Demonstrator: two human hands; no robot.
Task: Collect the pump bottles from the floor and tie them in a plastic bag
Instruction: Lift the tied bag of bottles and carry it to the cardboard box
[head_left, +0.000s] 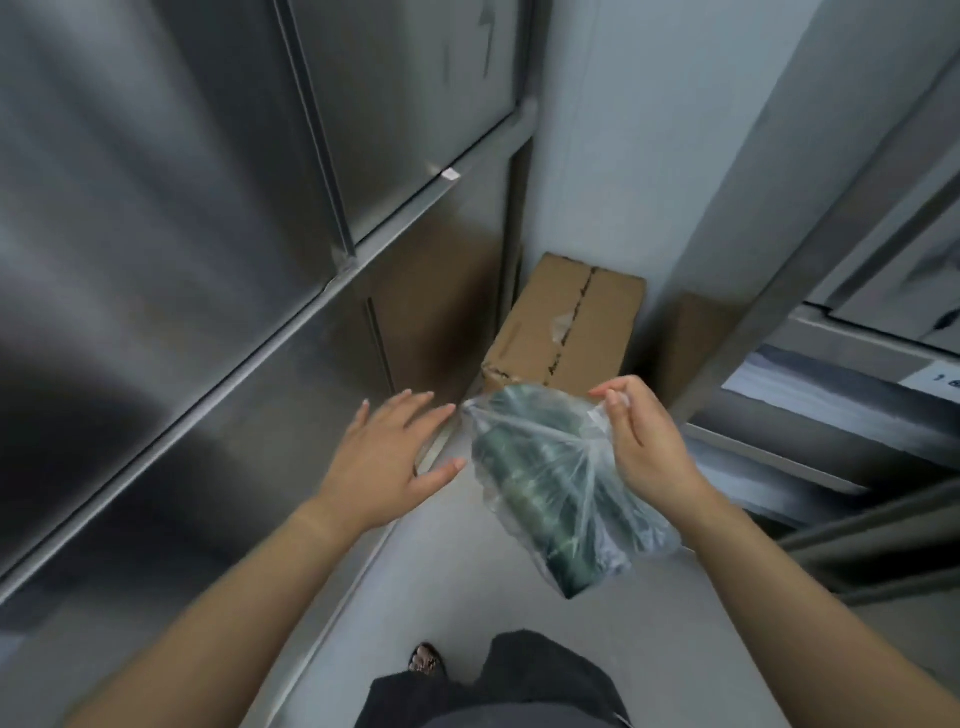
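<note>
clear thin plastic bag (558, 467), holding dark green pump bottles (535, 488), hangs pinched at one corner in your right hand (644, 441). left hand (395, 452), fingers spread and empty, sits just beside the other corner. collecting looks finished; next, take that corner and knot.

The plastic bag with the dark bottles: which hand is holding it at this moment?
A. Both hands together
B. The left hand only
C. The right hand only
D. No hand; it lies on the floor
C: the right hand pinches the plastic bag at its top edge, while the left hand is spread open beside it, apart from it.
</note>
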